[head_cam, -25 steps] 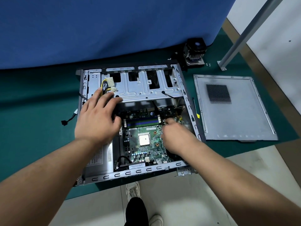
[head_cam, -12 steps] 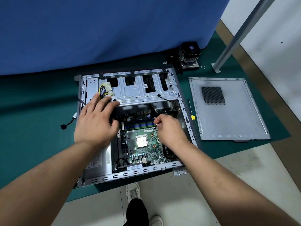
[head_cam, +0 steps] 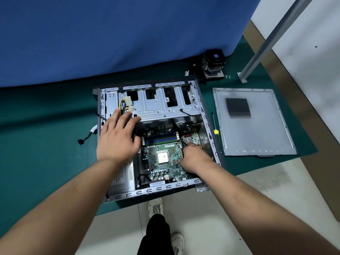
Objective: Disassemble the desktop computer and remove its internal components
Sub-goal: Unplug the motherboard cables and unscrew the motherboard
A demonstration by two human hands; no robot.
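Note:
The open desktop case [head_cam: 207, 126] lies flat on the green mat. Inside it the green motherboard [head_cam: 165, 170] shows a bare CPU [head_cam: 162, 157] and blue memory slots [head_cam: 160, 139]. My left hand [head_cam: 117, 138] lies flat over the case's left side, its fingers straight on the edge of the silver drive cage [head_cam: 165, 109] beside the yellow and black power leads [head_cam: 124, 106], its thumb near the memory slots. My right hand [head_cam: 195, 159] is curled over the board's right side, fingertips pinching a thin black cable [head_cam: 179, 132] that runs down from under the drive cage.
The removed side panel [head_cam: 257, 126] lies to the right, with a yellow-banded screwdriver [head_cam: 215, 132] between it and the case. A CPU cooler [head_cam: 214, 65] and small screws [head_cam: 227, 76] sit at the back. The power supply [head_cam: 123, 179] fills the case's near-left corner. A loose cable [head_cam: 86, 137] lies left.
My right hand has moved from the right end of the memory slots down to the board's right side. My left hand has stayed in place.

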